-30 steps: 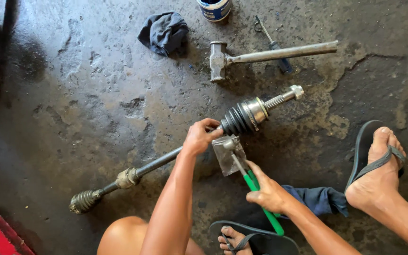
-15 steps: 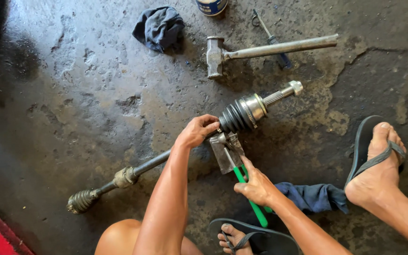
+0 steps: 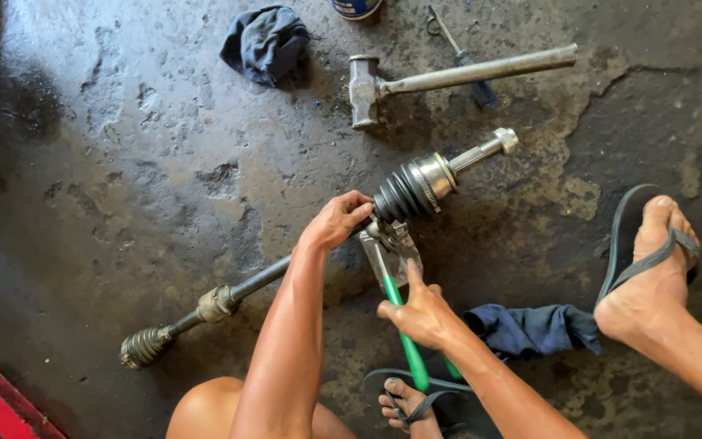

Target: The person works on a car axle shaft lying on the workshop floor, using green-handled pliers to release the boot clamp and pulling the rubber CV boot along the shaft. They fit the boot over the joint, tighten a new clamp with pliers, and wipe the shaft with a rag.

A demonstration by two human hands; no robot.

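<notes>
Head cam | left hand (image 3: 336, 221) clamped around drive shaft (image 3: 262, 279) by rubber boot (image 3: 398, 195), steadying it | right hand (image 3: 416, 313) gripping green-handled pliers (image 3: 392, 260) so jaws reach the boot's narrow end

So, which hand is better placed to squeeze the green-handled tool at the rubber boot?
Probably the right hand: it already grips the green-handled tool. The left hand holds the shaft beside the rubber boot.

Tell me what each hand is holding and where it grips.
Left hand grips the drive shaft at the narrow end of its rubber boot. Right hand holds the green-handled pliers on the handles, near the head.
</notes>
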